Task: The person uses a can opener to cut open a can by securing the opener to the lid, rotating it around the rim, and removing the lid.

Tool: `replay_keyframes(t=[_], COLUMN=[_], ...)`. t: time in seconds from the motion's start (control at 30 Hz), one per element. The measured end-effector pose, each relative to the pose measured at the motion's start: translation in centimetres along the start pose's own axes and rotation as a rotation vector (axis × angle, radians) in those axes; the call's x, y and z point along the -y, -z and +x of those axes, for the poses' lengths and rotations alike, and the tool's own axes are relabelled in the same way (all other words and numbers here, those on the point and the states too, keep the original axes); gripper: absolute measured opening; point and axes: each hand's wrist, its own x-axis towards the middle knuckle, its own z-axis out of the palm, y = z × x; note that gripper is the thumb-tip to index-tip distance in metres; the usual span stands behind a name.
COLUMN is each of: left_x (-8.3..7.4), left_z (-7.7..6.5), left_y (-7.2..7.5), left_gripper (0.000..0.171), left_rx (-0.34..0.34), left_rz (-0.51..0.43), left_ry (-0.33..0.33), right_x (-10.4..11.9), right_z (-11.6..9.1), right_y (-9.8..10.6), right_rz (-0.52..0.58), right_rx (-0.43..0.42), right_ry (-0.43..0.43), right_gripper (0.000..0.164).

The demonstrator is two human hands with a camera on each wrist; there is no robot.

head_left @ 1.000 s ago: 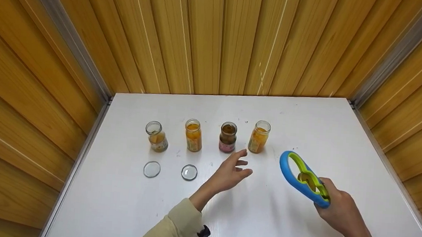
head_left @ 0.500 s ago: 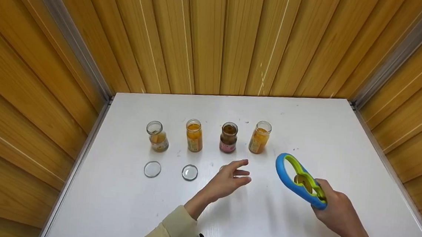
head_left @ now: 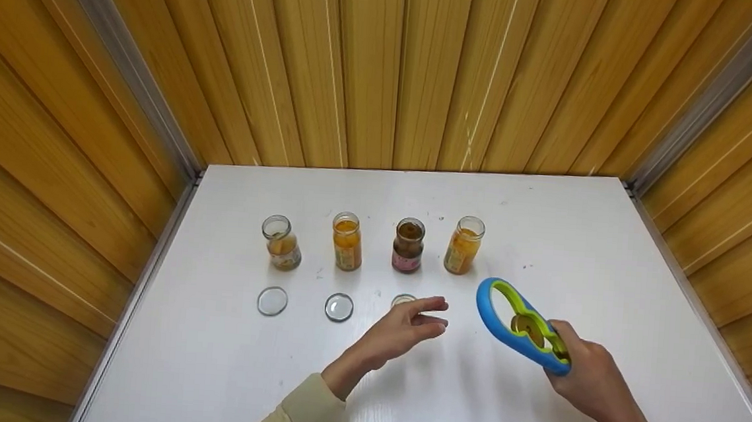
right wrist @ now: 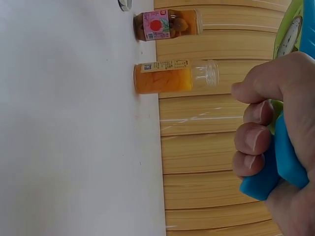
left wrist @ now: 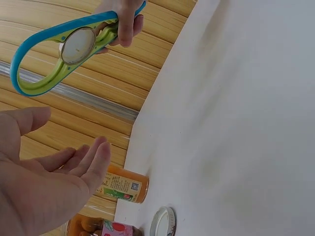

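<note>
My right hand (head_left: 593, 372) grips a blue-and-green jar opener (head_left: 516, 342) by its handle end, raised over the table. A round lid (head_left: 528, 330) sits in the opener's smaller opening; its pale inner face shows in the left wrist view. My left hand (head_left: 388, 334) holds nothing, its fingers loosely extended towards the opener with a gap between. Behind the left hand a lid (head_left: 403, 299) lies on the table, partly hidden. Farther back stand a brown-filled jar (head_left: 407, 249) with a pink label and an orange-filled jar (head_left: 463, 247), both lidless and upright.
To the left stand another orange jar (head_left: 347, 245) and a jar of pale fruit (head_left: 283, 247), both uncovered. In front of them lie two lids, one clear-looking (head_left: 272, 302) and one silver-rimmed (head_left: 339, 308). Wood-panelled walls (head_left: 372, 72) enclose the white table (head_left: 207, 358).
My left hand has drawn back towards me from the jars, and the lid behind it has come into view. My right hand has moved left with the jar opener, nearer the left hand.
</note>
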Motion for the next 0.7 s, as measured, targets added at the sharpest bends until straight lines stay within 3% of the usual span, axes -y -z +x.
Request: replay_keyframes(t=[0.3,0.7], left_x=[0.5,0.3], left_z=[-0.4,-0.9], left_y=[-0.1,-0.7], left_gripper=[0.052,0.043], left_rx=[0.092,0.171], left_rz=[-0.162,-0.318], left_ry=[-0.008,0.024], right_x=[1.0,2.9], right_z=[0.0,0.5], right_y=[-0.8,-1.3], right_rz=[-0.029,0.011], right_rx=[-0.029,0.038], right_ry=[0.09,0.105], right_gripper=[0.065,0.065])
